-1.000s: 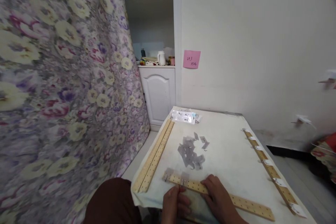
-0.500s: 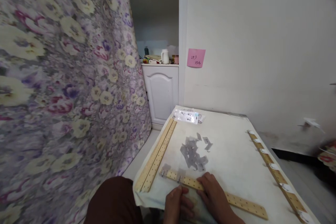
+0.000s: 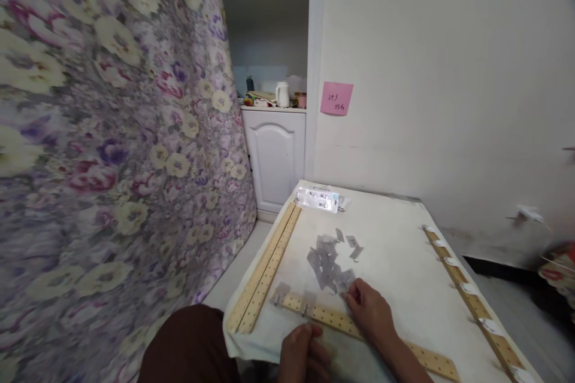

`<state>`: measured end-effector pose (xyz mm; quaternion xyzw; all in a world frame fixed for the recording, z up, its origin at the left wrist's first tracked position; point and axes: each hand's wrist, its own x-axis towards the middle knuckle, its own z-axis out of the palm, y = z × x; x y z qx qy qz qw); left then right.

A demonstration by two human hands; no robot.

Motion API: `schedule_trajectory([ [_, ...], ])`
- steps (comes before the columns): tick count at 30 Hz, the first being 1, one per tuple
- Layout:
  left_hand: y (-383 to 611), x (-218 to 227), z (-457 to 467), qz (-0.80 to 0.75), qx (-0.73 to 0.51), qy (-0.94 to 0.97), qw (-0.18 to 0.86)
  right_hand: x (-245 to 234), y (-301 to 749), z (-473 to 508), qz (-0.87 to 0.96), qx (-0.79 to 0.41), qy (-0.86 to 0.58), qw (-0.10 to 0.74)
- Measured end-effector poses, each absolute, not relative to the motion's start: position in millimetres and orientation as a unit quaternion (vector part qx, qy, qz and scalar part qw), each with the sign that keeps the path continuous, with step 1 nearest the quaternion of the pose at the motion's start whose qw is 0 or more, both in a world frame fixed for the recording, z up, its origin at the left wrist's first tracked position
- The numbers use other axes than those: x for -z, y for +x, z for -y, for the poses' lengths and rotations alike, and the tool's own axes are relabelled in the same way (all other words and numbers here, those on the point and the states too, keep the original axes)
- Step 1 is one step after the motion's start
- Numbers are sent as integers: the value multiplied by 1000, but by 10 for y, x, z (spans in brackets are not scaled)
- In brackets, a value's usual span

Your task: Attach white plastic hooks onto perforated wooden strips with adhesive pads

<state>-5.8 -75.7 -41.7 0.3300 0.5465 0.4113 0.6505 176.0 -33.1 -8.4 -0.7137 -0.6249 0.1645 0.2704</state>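
Note:
A wooden strip with drilled holes [image 3: 332, 317] lies slanted across the near part of the table. Two small metal clips on grey see-through plastic pieces [image 3: 305, 302] are set on its left end. My left hand [image 3: 300, 350] rests just below the strip, loosely curled with fingers apart, and nothing shows in it. Above the strip, my right hand [image 3: 369, 310] has its fingertips pinched at the edge of a grey plastic piece [image 3: 345, 280], on the near side of a loose pile of such pieces [image 3: 326, 260]. My right forearm hides part of the strip.
Two perforated wooden strips [image 3: 267, 269] lie along the left table edge. Another wooden strip with white round pieces [image 3: 460, 280] lies along the right edge. A clear blister pack [image 3: 318, 198] sits at the back. A floral curtain [image 3: 112, 161] hangs at the left.
My right hand has let go of the wooden strip and moved up to the pile of plastic pieces. My left hand stays nearly in place.

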Motion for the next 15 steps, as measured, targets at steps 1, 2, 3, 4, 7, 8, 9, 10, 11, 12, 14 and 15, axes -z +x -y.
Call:
schedule_trajectory([
  [1, -55, 411, 764, -546, -411, 330, 651, 99, 1738, 316, 624, -158, -718, 264],
  [2, -51, 401, 772, -545, -414, 331, 650, 118, 1724, 302, 623, -150, -723, 260],
  [3, -48, 386, 781, -542, -418, 334, 648, 137, 1719, 291, 620, -144, -727, 257],
  [4, -44, 366, 789, -540, -423, 337, 645, 154, 1722, 283, 617, -141, -731, 255],
  [7, -41, 294, 806, -534, -427, 343, 644, 171, 1775, 285, 608, -151, -735, 260],
  [8, -43, 273, 808, -536, -423, 344, 645, 163, 1803, 294, 608, -158, -731, 268],
  [9, -46, 257, 809, -538, -416, 345, 647, 149, 1835, 307, 609, -168, -723, 279],
  [10, -50, 247, 809, -538, -414, 348, 647, 131, 1869, 322, 612, -181, -711, 294],
  [11, -54, 244, 811, -538, -413, 351, 646, 111, 1904, 340, 617, -197, -696, 310],
  [12, -56, 246, 815, -538, -413, 354, 644, 91, 1938, 360, 622, -218, -678, 327],
  [14, -52, 263, 831, -531, -413, 361, 646, 56, 1996, 407, 624, -272, -642, 352],
  [15, -44, 273, 843, -526, -410, 365, 649, 41, 2016, 437, 621, -300, -629, 359],
])
